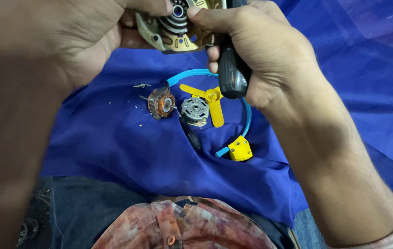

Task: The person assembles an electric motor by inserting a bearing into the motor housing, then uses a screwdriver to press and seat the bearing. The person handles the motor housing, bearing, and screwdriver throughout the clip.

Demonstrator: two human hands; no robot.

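My left hand [74, 39] grips a round brass-coloured metal motor housing [178, 32] at the top of the view, thumb on its rim. My right hand [261, 50] is closed around the black ribbed handle of a screwdriver [232, 74], its fingertips also touching the housing. Below the hands, on a blue cloth [113, 143], lie a copper-wound motor stator [160, 102], a grey metal end plate [194, 109] and a yellow three-bladed fan [211, 99].
A blue plastic ring [248, 115] with a yellow block [240, 148] curves around the fan. Small screws [141, 85] lie left of the stator. A second dark screwdriver [193, 137] rests on the cloth. My jeans and patterned shirt [182, 226] fill the bottom.
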